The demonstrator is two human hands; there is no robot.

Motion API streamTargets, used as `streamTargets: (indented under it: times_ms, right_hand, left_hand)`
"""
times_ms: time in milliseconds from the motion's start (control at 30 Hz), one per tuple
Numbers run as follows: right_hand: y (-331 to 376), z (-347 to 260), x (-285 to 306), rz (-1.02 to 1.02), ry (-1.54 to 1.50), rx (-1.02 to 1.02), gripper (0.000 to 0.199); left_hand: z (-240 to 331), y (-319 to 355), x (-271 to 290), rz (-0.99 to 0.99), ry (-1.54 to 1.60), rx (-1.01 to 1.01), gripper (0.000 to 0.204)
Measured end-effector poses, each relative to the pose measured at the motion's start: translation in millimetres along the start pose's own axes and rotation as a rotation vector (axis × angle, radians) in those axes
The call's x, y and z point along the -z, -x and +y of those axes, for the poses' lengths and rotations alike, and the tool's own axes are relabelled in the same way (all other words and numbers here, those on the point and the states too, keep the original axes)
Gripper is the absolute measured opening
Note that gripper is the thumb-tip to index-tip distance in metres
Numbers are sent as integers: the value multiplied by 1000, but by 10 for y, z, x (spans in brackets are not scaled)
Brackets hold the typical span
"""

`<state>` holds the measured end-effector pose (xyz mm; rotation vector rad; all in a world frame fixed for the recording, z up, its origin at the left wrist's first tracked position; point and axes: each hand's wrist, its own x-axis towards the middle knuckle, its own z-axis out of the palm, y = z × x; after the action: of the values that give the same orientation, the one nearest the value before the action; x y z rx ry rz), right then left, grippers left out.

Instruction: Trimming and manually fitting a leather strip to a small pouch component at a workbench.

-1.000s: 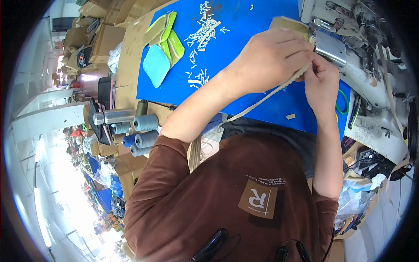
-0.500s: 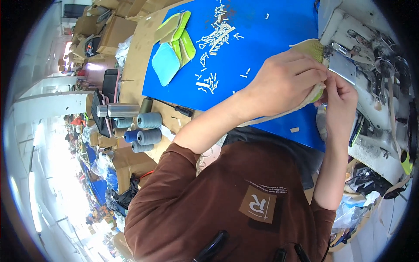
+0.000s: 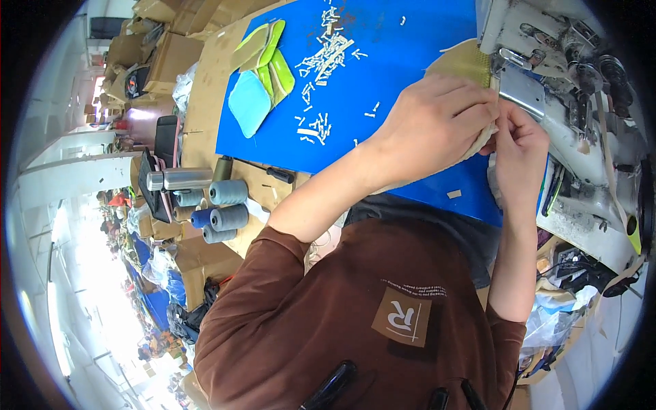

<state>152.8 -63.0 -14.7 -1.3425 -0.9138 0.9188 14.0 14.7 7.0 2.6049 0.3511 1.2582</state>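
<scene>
At the right edge of the blue work surface [image 3: 403, 75], a yellow-green and beige piece of fabric [image 3: 458, 63] reaches up to the presser area of a sewing machine [image 3: 570, 113]. My left hand [image 3: 437, 123] lies over the fabric with bent fingers closed on its edge. Beside it my right hand [image 3: 521, 140] pinches the same edge just below the machine's metal plate [image 3: 521, 94]. A pale strip of the fabric hangs below my left wrist. My fingertips and part of the fabric are hidden by the hands.
Green and blue fabric pieces [image 3: 250, 102] lie at the far left of the blue surface. White scraps [image 3: 328, 61] are scattered beside them. Thread cones [image 3: 229, 217], a steel flask [image 3: 179, 179] and a black-handled screwdriver [image 3: 280, 175] are on the left. Cardboard boxes [image 3: 171, 58] stand behind.
The view has shifted slightly, so most things sit a little further left. Both hands stay on the fabric at the machine; the fabric looks turned a little, with more beige showing.
</scene>
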Motion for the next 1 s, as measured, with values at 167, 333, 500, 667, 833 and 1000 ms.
streamTargets:
  times_ms: [167,333,500,667,833,1000]
  right_hand:
    - [6,-8,7,37,17,-16,19]
    - [-34,7,74,15,-23,-22,18]
    - [-5,-13,56,6,64,-35,16]
    - [-43,12,-47,27,48,88,16]
    - [-64,45,-55,58,27,75,16]
    - [2,60,-169,80,-3,34,15]
  left_hand:
    - [-28,21,-38,-8,-44,-64,28]
    - [44,17,-64,42,-35,-15,28]
    - [32,-11,12,16,22,49,26]
    - [-10,-11,-58,20,20,30,24]
    - [-51,-68,-27,-2,28,-2,21]
    - [-41,-30,35,-14,98,182,18]
